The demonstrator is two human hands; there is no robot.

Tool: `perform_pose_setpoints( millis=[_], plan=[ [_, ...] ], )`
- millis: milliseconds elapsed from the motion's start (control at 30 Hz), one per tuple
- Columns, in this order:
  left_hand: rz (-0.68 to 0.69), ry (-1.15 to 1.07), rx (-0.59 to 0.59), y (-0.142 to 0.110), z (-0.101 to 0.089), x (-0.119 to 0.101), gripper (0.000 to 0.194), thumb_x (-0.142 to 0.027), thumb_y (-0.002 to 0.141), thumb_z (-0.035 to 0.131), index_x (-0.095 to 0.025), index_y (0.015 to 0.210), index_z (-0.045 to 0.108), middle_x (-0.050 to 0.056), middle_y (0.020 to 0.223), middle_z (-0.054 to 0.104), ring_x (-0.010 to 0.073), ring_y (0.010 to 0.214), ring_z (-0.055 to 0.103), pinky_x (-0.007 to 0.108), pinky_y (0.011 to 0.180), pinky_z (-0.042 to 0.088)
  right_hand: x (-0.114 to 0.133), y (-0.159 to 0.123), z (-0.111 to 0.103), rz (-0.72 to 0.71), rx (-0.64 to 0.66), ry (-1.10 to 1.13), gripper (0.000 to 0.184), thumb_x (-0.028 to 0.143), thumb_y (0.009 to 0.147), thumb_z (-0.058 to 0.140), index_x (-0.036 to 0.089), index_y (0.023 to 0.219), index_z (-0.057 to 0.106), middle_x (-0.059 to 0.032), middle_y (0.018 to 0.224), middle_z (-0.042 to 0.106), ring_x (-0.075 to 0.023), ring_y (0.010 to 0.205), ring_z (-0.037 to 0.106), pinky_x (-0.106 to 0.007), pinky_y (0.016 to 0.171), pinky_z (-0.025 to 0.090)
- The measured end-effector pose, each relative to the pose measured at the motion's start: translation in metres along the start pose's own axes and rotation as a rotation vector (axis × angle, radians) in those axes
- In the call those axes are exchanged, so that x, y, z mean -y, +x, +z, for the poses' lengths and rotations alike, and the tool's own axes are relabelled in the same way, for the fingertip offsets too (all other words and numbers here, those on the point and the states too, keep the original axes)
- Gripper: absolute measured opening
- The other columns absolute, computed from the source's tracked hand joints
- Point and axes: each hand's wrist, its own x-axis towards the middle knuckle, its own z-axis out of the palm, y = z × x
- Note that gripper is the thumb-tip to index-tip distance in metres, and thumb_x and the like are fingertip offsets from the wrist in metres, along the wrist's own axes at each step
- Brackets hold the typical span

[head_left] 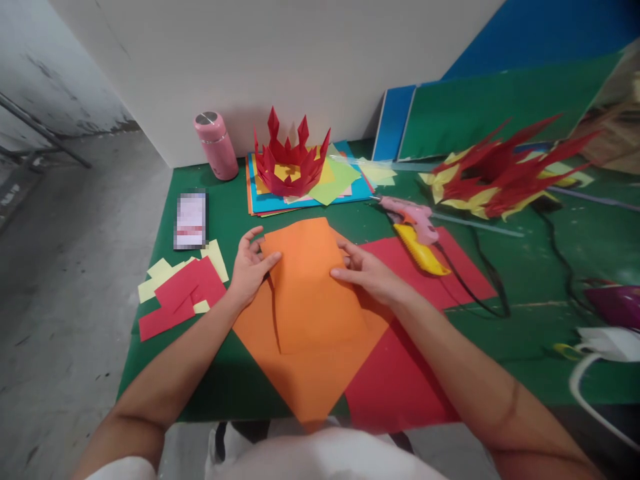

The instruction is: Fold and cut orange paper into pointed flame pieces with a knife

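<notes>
Holding the orange paper (320, 307) by its sides, the two hands work at the middle of the green surface (205, 397). The left hand (250, 267) is clamped on the left edge, thumb on the near face; the right hand (370, 272) is clamped on the right edge likewise. One corner of the paper points to six o'clock, and red paper (400, 380) shows from under it at five.

Around the orange paper, clockwise: a red spiky crown (293, 180) on a stack of coloured sheets (261, 205) near twelve; a pink glue gun (417, 217) and a yellow cutter (423, 252), touching, at two; a red-and-yellow spiky piece (500, 177) farther out at two; and red and pale-yellow scraps (183, 290) at nine. A phone (191, 220) lies at ten — its screen is pixelated, unreadable. Toward eleven, a pink bottle (219, 148) stands upright — the small mark near its base is too tiny to read.
</notes>
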Motion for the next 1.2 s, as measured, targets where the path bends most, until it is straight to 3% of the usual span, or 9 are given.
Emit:
perform_pose_setpoints(
  millis=[267,533,733,933,1067,1200],
  plan=[
    [-0.035,-0.217,-0.102,-0.002,0.005,0.001,0.066,-0.048,0.073,0.083,-0.023,0.121,0.046,0.011,0.114,0.071,0.0279,0.109,0.071,0.046,0.094,0.059,-0.007,0.004,0.001,-0.074,-0.2,0.083,0.077,0.038,0.068,0.086,0.029,0.134,0.047,-0.0063,0.113,0.076,-0.0248,0.094,0.075,-0.038,0.079,0.06],
    [0.044,-0.084,0.001,-0.006,0.008,0.004,0.045,-0.058,0.081,0.072,-0.019,0.103,0.064,0.012,0.111,0.074,0.0241,0.102,0.071,0.038,0.087,0.058,-0.008,0.003,0.006,-0.111,-0.201,0.145,0.071,0.04,0.073,0.083,0.034,0.135,0.049,-0.0045,0.126,0.071,-0.0248,0.103,0.072,-0.04,0.087,0.059],
    [0.04,-0.007,-0.059,-0.006,0.009,0.01,0.046,-0.061,0.081,0.071,-0.019,0.097,0.066,0.007,0.096,0.073,0.0177,0.084,0.068,0.029,0.073,0.054,-0.006,0.001,0.017,-0.088,-0.231,0.145,0.049,0.044,0.074,0.083,0.031,0.116,0.061,-0.0025,0.124,0.073,-0.0235,0.102,0.072,-0.037,0.085,0.058],
    [0.04,0.032,-0.084,-0.007,0.008,0.011,0.044,-0.06,0.079,0.074,-0.018,0.083,0.062,0.003,0.077,0.066,0.0153,0.075,0.063,0.027,0.067,0.051,-0.009,0.0,0.018,-0.036,-0.344,0.086,0.048,0.045,0.064,0.089,0.022,0.103,0.074,-0.0064,0.108,0.078,-0.0256,0.09,0.074,-0.037,0.077,0.059],
    [0.084,-0.014,-0.097,-0.006,0.009,0.007,0.04,-0.054,0.076,0.079,-0.018,0.081,0.06,0.001,0.079,0.065,0.0123,0.072,0.062,0.024,0.067,0.051,-0.009,0.0,0.016,-0.025,-0.392,0.075,0.043,0.047,0.063,0.089,0.022,0.096,0.077,-0.006,0.101,0.079,-0.0244,0.083,0.074,-0.035,0.071,0.059],
    [0.166,-0.098,-0.203,-0.004,0.01,0.004,0.039,-0.043,0.069,0.085,-0.021,0.091,0.062,0.001,0.084,0.066,0.0119,0.076,0.064,0.025,0.07,0.054,-0.007,0.001,0.016,-0.038,-0.411,0.055,0.04,0.048,0.066,0.087,0.022,0.094,0.077,-0.0062,0.102,0.079,-0.0241,0.081,0.074,-0.035,0.069,0.059]
  ],
)
